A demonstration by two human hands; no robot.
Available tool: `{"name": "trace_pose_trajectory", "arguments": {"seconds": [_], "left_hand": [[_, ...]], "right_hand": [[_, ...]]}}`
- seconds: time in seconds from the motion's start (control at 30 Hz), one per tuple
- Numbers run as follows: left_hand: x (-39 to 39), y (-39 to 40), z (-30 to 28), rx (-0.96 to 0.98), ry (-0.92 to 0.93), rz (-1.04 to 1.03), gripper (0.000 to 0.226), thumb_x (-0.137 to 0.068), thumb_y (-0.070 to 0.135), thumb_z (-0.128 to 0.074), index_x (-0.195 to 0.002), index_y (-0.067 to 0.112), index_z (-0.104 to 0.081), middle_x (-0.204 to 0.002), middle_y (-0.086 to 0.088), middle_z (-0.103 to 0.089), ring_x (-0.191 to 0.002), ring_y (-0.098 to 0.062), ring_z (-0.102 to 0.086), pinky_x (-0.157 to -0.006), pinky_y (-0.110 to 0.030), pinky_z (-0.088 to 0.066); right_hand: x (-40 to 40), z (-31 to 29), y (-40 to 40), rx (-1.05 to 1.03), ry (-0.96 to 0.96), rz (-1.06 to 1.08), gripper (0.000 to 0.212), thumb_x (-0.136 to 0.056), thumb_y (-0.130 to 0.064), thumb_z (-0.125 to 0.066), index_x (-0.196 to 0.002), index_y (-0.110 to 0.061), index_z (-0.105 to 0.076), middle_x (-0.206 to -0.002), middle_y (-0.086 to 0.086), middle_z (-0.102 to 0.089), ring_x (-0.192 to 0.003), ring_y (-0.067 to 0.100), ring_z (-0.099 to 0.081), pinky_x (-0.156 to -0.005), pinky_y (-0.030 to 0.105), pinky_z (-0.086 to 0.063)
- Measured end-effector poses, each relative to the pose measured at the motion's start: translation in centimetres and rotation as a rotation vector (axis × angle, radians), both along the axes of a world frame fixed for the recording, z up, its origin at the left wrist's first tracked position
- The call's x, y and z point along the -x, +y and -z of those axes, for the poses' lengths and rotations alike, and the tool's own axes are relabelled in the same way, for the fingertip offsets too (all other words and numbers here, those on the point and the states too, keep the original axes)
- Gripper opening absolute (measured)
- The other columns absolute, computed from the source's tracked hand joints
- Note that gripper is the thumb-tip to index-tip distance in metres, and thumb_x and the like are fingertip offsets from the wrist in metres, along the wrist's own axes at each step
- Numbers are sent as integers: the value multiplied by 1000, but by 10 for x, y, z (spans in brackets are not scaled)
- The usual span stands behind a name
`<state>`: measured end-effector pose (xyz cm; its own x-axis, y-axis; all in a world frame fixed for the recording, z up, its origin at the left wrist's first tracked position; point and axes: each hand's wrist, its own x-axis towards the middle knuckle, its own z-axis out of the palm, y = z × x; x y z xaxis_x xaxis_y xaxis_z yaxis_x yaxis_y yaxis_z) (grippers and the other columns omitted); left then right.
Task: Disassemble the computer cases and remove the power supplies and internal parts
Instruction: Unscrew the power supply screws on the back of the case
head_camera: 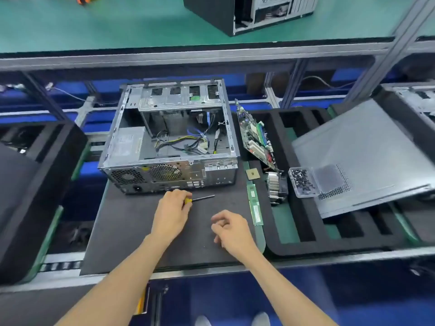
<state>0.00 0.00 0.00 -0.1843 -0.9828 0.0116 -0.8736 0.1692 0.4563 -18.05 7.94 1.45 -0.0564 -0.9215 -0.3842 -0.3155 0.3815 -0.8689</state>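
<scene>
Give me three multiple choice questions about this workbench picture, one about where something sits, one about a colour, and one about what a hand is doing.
1. Where does the motherboard stand?
A. Inside the open case
B. Propped on edge right of the open case
C. On the upper shelf

2. What colour is the screwdriver handle?
A. Yellow
B. Red
C. Blue

3. What is the right hand doing?
A. Gripping the screwdriver
B. Holding the side panel
C. Holding nothing, fingers loosely curled

Answers:
1. B, the board leans upright beside the open case.
2. A, yellow shows at the left hand, which grips it.
3. C, it hovers over the black mat with nothing in it.
</scene>
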Motion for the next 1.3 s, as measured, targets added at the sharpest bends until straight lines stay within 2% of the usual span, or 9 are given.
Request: {"name": "trace_pose_trajectory", "arguments": {"seconds": [0.33,0.5,0.6,0.77,0.83,0.93,1.03,1.13,1.3], "left_hand": [[0,-17,15,-21,-78,103,17,-100,18,-59,-116,17,-65,-113,4,-57,-110,-20,-50,-83,-34,-44],[7,-9,-2,78,241,42,11,-92,6,-64,-102,12,-65,-101,5,-57,-93,-14,-56,-79,-34,-46],[8,-8,-20,80,382,12,12,-87,3,-70,-95,11,-65,-95,6,-60,-87,-11,-60,-81,-34,-52],[2,-11,-41,-87,529,-38,15,-83,5,-76,-86,18,-70,-87,7,-71,-81,-14,-72,-70,-35,-60],[-4,-14,-48,-55,501,-3,15,-79,9,-81,-81,21,-72,-82,11,-71,-77,-6,-70,-70,-29,-59],[-19,-25,-65,263,410,92,19,-74,12,-85,-87,17,-73,-83,10,-67,-75,-6,-64,-71,-22,-53],[-35,-49,-83,433,226,169,44,-70,14,-88,-109,15,-67,-105,2,-60,-96,-17,-59,-89,-30,-48],[-38,-74,-96,203,98,177,54,-69,28,-91,-118,26,-69,-117,9,-69,-113,-16,-59,-100,-36,-46],[-34,-88,-93,58,154,43,38,-67,40,-91,-101,40,-75,-95,21,-72,-99,-7,-66,-83,-35,-54]], "right_hand": [[-32,25,-25,17,-6,64,19,-94,-6,-56,-108,-13,-67,-83,5,-71,-69,15,-71,-68,31,-61],[-57,19,-34,93,-18,30,33,-93,-9,-62,-124,-19,-56,-109,-3,-67,-93,3,-65,-75,8,-51],[-68,12,-39,133,-10,39,34,-99,-11,-58,-130,-21,-50,-116,-5,-65,-105,10,-63,-89,20,-53],[-69,6,-41,241,-39,94,20,-103,-17,-53,-119,-30,-51,-104,-13,-67,-93,2,-65,-75,16,-52],[-70,6,-37,275,-21,70,14,-104,-19,-52,-111,-31,-51,-96,-10,-67,-85,6,-66,-73,27,-56],[-72,6,-32,320,26,16,7,-103,-20,-52,-101,-27,-51,-85,-5,-65,-72,9,-60,-69,37,-54],[-73,4,-30,326,72,-41,6,-103,-21,-49,-98,-25,-49,-76,-5,-59,-62,8,-49,-66,35,-48],[-73,1,-29,306,87,-74,6,-103,-22,-47,-97,-24,-48,-72,-4,-56,-59,9,-46,-61,30,-42],[-77,-5,-31,280,115,-73,6,-103,-24,-47,-100,-23,-51,-79,3,-62,-71,21,-62,-69,40,-52]]}}
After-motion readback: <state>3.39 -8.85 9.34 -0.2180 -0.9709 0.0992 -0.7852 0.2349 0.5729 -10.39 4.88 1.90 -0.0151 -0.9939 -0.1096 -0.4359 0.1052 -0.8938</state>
